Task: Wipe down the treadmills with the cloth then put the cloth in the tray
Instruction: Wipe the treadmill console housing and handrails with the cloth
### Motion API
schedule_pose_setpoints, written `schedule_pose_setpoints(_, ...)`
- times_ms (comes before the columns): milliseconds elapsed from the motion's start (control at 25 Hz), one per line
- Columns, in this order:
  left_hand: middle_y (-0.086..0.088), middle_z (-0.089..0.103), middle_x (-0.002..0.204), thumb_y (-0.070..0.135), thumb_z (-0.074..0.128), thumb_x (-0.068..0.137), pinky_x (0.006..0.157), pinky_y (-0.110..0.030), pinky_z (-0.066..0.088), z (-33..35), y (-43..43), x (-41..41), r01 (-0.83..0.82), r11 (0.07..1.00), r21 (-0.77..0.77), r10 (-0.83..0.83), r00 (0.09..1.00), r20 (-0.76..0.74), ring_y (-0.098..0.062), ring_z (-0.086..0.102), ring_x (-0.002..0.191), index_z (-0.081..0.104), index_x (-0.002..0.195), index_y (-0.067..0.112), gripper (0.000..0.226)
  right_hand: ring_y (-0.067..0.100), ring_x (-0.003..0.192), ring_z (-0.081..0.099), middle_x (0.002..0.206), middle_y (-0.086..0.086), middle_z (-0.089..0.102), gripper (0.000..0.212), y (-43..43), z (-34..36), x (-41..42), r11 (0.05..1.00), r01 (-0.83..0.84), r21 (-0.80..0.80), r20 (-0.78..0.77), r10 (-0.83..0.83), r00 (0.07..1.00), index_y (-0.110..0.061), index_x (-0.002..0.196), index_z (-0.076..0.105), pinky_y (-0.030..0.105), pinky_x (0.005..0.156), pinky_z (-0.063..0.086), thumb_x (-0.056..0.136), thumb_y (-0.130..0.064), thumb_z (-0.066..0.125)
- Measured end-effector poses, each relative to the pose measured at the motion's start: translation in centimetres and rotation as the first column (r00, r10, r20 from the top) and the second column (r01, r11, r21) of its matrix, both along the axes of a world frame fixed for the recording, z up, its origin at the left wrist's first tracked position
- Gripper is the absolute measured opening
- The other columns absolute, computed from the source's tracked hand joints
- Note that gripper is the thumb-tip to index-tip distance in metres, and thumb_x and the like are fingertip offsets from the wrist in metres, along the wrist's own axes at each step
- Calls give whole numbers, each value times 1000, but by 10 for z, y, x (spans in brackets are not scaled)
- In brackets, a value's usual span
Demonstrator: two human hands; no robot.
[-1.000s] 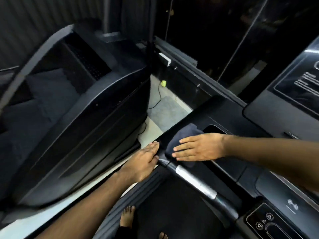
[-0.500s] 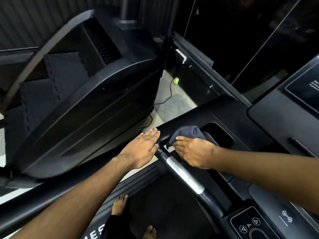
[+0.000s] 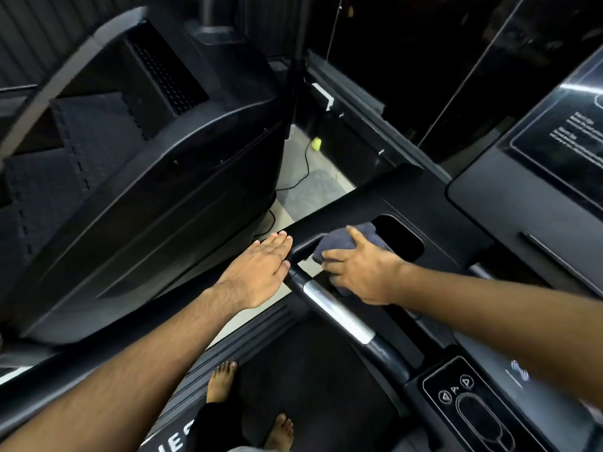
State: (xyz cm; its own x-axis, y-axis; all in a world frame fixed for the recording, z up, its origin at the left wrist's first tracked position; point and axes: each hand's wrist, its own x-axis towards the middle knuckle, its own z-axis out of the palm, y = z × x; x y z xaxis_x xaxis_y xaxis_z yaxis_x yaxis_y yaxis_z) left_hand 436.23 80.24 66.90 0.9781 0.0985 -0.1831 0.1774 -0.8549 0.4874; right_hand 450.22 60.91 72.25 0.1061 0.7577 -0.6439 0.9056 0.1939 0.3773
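Note:
A dark grey cloth (image 3: 339,241) lies bunched on the black treadmill console (image 3: 434,203), just left of a recessed tray pocket (image 3: 399,238). My right hand (image 3: 362,272) lies on the cloth with its fingers curled over it, gripping it against the console by the handlebar loop. My left hand (image 3: 261,272) rests flat, fingers straight, on the end of the black and silver handlebar (image 3: 336,309). Part of the cloth is hidden under my right hand.
A second black machine (image 3: 146,164) stands close on the left, across a narrow strip of pale floor with a cable (image 3: 305,168). The console screen (image 3: 567,128) is at the right, a button panel (image 3: 463,396) at the lower right. My bare feet (image 3: 222,380) stand on the belt.
My right hand went from lying flat on the cloth to curling over it, and has shifted slightly toward the tray pocket. My left hand stayed on the handlebar end. The camera view tilted.

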Motion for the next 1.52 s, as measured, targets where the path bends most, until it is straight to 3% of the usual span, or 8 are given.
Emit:
schedule_pose_setpoints(240,1,4,163,30,26,105,121,-29,2,-1,-2,-3,3,1000,12,-3,1000,29,-7,-1,149,9,156,16,55,18,150,16,161,-6,26,52,-5,10,-5,999,54,-4,63,-53,997,-32,144,46,61,99,30,93,-37,49)
schedule_pose_setpoints(360,3,3,163,30,25,106,119,-26,0,-2,0,-7,36,999,19,-36,999,24,-6,-2,149,8,155,16,55,17,134,36,136,-10,52,36,-34,8,-13,990,-90,-107,-11,89,996,-30,121,62,54,90,33,87,-38,53)
schedule_pose_setpoints(560,3,3,163,31,25,105,121,-27,-1,-5,-1,-12,31,999,31,-33,998,52,-6,-3,148,8,155,16,55,17,151,14,157,-7,35,49,-28,13,-11,998,38,-47,63,-35,997,-30,142,50,69,112,13,93,-36,46)
schedule_pose_setpoints(800,3,2,163,33,26,105,120,-27,-2,-5,-4,-18,33,998,51,-36,998,55,-5,-5,148,7,155,16,56,15,151,15,155,-8,38,47,-55,20,-24,986,35,-163,-18,-39,999,-28,138,54,61,119,5,92,-34,49)
schedule_pose_setpoints(1000,3,2,163,30,27,105,119,-25,-4,-6,-3,-18,29,999,36,-32,997,67,-4,-5,147,8,155,17,55,13,148,25,150,-8,44,41,-60,33,-35,917,94,-387,-54,-124,991,-27,136,57,53,121,6,96,-27,47)
schedule_pose_setpoints(1160,3,2,163,30,27,105,119,-26,-3,-7,-4,-18,28,999,33,-30,997,71,-4,-6,146,8,155,16,55,17,152,11,160,-7,29,50,-51,28,-25,965,44,-260,19,-41,999,-30,145,47,67,115,17,95,-27,50)
schedule_pose_setpoints(1320,4,2,162,30,27,106,118,-23,-4,-6,-1,-20,38,999,25,-40,998,58,-1,-7,144,7,155,17,55,26,120,55,127,2,60,36,-59,41,-42,897,101,-431,-6,-115,993,-26,121,64,60,104,36,89,-17,51)
schedule_pose_setpoints(1520,4,6,162,28,30,105,117,-21,-1,1,3,-29,46,999,-19,-45,998,48,-3,0,147,12,155,17,54,30,106,57,114,4,61,30,-10,63,-48,841,519,151,-125,-504,854,-24,114,63,44,81,35,88,-19,49)
